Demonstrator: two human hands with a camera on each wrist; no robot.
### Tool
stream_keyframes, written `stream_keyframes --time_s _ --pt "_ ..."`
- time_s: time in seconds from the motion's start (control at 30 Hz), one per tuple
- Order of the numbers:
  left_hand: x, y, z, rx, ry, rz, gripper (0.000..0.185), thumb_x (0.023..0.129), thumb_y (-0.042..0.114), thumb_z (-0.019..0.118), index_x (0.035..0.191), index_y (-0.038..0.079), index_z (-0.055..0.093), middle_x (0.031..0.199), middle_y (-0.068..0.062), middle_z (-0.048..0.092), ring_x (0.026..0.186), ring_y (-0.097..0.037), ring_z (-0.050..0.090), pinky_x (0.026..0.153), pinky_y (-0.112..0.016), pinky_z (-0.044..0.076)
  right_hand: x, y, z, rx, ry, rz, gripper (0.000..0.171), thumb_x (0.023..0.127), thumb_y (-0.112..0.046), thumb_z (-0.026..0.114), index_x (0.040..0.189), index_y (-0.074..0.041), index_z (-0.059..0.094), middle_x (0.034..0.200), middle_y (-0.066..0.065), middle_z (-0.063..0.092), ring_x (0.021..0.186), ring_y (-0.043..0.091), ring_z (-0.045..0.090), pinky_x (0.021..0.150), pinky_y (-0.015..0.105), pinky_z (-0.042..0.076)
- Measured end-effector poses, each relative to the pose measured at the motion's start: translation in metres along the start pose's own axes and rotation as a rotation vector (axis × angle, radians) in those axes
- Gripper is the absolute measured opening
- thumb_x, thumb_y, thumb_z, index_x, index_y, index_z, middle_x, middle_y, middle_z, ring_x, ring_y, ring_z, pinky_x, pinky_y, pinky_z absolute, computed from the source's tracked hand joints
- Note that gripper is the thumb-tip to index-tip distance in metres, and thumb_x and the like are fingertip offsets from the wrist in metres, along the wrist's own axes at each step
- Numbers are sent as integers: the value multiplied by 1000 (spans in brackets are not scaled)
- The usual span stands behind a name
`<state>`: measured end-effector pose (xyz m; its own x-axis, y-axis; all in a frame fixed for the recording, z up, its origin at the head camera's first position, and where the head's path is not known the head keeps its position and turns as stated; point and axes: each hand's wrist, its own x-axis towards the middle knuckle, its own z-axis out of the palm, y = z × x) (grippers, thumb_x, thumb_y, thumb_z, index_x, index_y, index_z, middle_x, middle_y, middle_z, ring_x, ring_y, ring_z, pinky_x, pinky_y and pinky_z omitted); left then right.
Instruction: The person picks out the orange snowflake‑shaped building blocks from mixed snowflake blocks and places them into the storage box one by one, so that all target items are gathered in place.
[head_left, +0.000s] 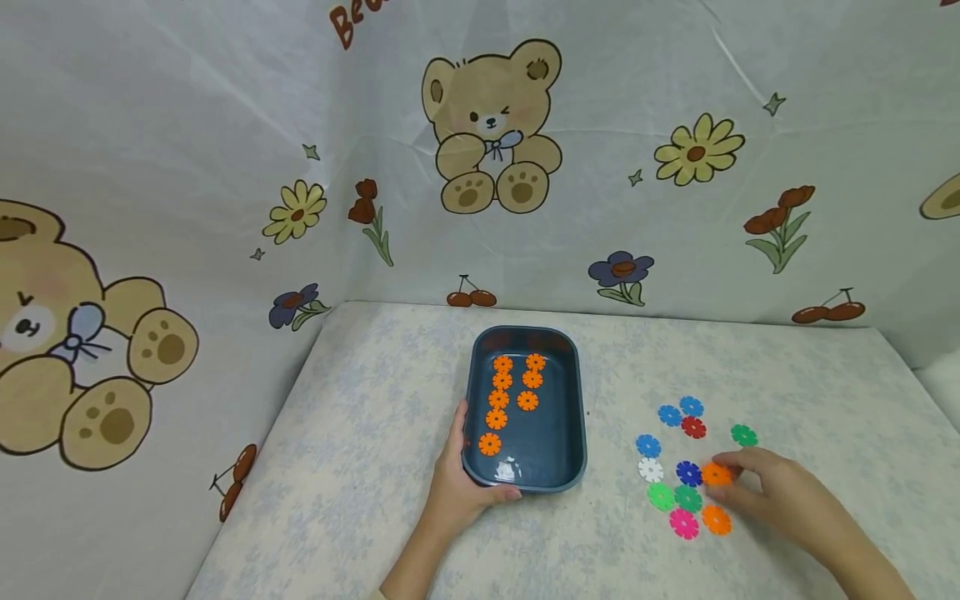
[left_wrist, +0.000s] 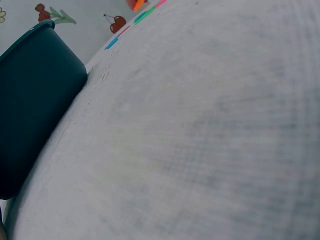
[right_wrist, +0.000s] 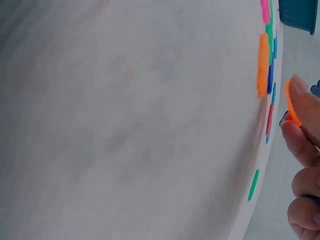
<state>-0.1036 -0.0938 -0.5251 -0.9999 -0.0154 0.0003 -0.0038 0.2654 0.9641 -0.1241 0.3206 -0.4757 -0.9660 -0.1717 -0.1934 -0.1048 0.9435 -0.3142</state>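
Note:
A dark blue rectangular tray [head_left: 558,433] stands on the table with several orange flower-shaped discs [head_left: 498,399] inside, laid in two columns on its left and middle. My left hand [head_left: 454,487] grips its near left corner, fingers along the left wall and thumb at the near edge. To the right, my right hand [head_left: 783,500] pinches an orange flower-shaped disc [head_left: 716,474] between thumb and forefinger. The right wrist view shows this disc [right_wrist: 292,105] raised above the table. Another orange disc [head_left: 717,520] lies on the table just below it.
Around the right hand lie several loose discs: blue [head_left: 648,446], red [head_left: 693,427], white [head_left: 651,470], dark blue [head_left: 688,473], light green [head_left: 662,497], green [head_left: 744,435] and pink [head_left: 684,524]. A cloth printed with bears [head_left: 491,125] hangs behind the table [head_left: 360,433].

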Motion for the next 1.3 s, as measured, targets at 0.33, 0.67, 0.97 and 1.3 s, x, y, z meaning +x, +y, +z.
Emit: stream_keyframes --time_s 0.33,0.67,0.97,1.3 --pt "1 -1 1 -8 -8 2 129 58 39 97 156 45 13 164 4 25 143 -25 37 113 -55 34 23 -55 -1 138 281 -270 31 79 -29 83 106 -16 73 84 -12 58 61 0 34 50 18 32" --pt "2 0 1 2 -10 8 130 59 40 96 158 39 13 164 6 26 143 -24 37 113 -55 35 60 -136 2 225 266 -440 32 78 -35 83 106 -22 75 86 -17 61 65 4 44 55 18 40" --pt "1 -1 0 0 -25 18 128 61 41 95 157 42 11 164 7 25 143 -22 37 113 -53 36 85 -189 15 41 238 -557 36 77 -39 83 104 -16 77 89 -8 71 75 7 62 71 25 55" --pt "0 -2 -2 -36 -40 33 133 59 42 95 161 30 10 164 6 24 145 -19 35 115 -40 36 102 -205 29 -143 176 -635 28 80 -35 82 97 -14 77 91 -3 74 81 14 69 74 34 57"
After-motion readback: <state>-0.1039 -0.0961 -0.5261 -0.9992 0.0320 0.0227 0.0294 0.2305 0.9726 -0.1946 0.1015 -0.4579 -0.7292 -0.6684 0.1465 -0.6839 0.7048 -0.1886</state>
